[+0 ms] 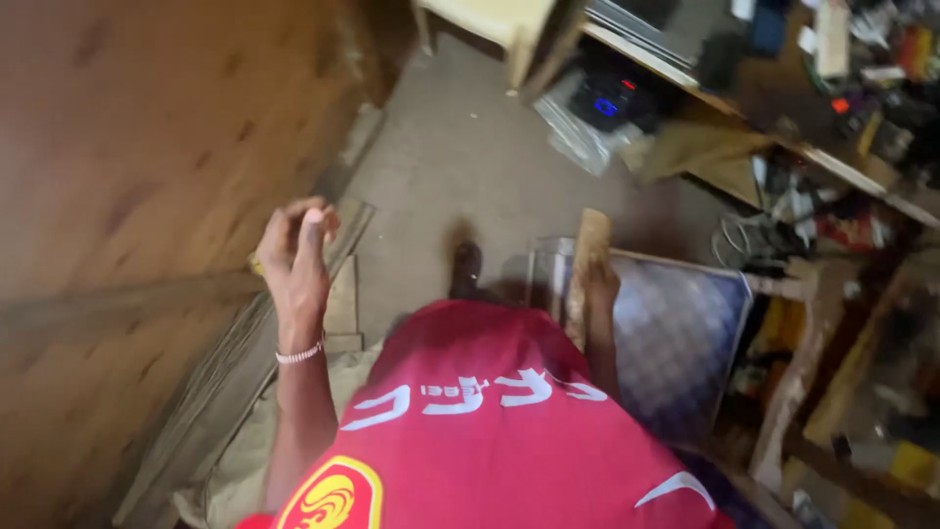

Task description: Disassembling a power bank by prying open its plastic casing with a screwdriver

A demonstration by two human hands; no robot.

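My left hand [294, 250] is raised in front of me with its fingers curled together and a bracelet on the wrist. A small yellowish bit shows at its lower edge, and I cannot tell whether the hand holds it. My right hand [599, 286] grips a short, flat piece of wood [587, 245] that stands upright beside my red shirt. Just right of that hand, a metal-framed panel with a patterned sheet [685, 323] leans near the floor.
A large wooden board [127, 196] fills the left side, with wooden strips [343, 284] along its edge. One shoe [466, 266] rests on the grey floor [460, 157]. A cluttered bench [832, 108] runs along the right and a pale plastic chair [490, 24] stands at the top.
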